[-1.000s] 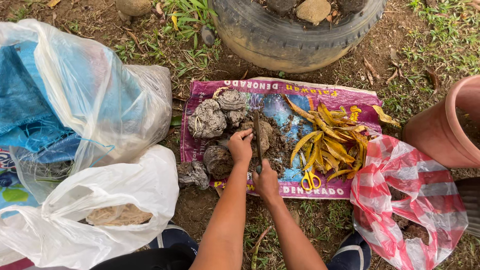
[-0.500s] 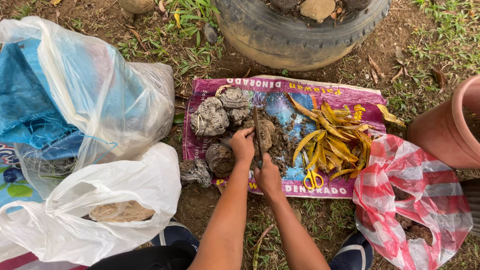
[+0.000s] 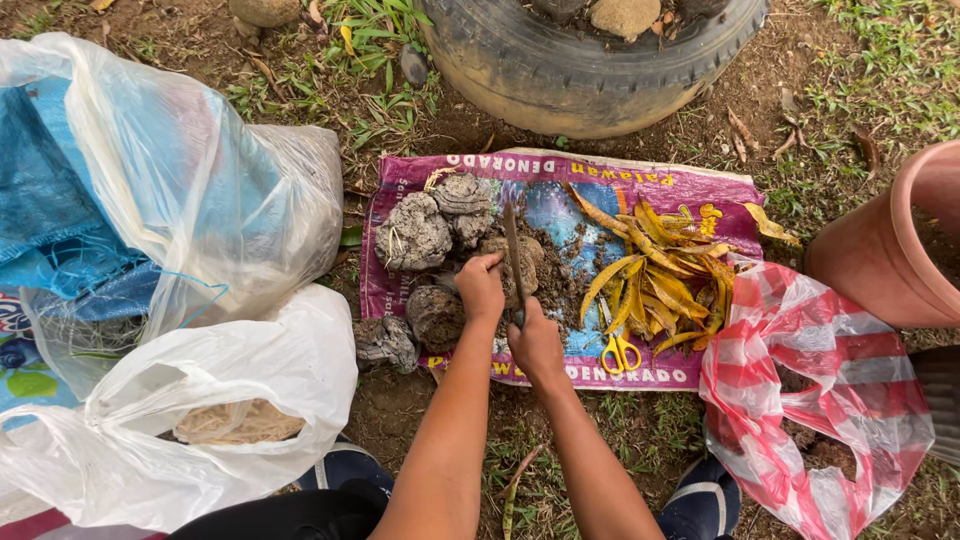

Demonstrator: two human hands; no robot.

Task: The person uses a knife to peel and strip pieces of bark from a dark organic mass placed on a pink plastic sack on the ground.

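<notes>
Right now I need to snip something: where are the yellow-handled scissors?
The scissors lie on the purple sack, just right of the right hand, below the yellow peels.

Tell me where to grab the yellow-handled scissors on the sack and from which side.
Take the scissors by the yellow handle loops, which lie at the near end, towards the person, on the printed sack. Come from above on the near side: the blades point away into the yellow peels, and the right hand is closest.
</notes>
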